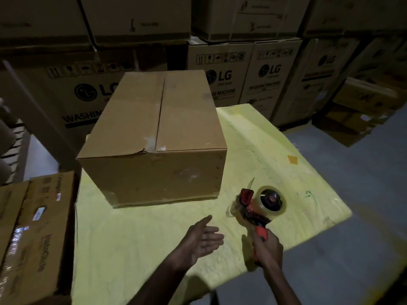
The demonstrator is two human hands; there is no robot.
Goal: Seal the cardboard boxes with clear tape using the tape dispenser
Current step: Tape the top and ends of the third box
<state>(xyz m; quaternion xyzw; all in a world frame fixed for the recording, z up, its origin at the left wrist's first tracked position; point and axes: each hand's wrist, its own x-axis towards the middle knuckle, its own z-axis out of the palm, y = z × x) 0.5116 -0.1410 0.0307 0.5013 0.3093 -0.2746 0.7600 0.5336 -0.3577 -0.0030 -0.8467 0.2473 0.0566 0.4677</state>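
A plain brown cardboard box (158, 133) stands on the yellow-covered table (275, 155), its top flaps folded down and meeting along a middle seam. Near the front right, my right hand (267, 249) grips the red handle of a tape dispenser (259, 208) loaded with a roll of clear tape (272, 200); a short tail of tape sticks up from its front. My left hand (202, 238) hovers over the table in front of the box, palm turned up, fingers straight and holding nothing. Both hands are apart from the box.
Tall printed washing-machine cartons (242, 73) are stacked in a wall behind the table. A smaller printed carton (37, 227) sits against the table's left edge. Grey floor (363, 183) lies to the right. A small orange patch (292, 159) marks the table cover.
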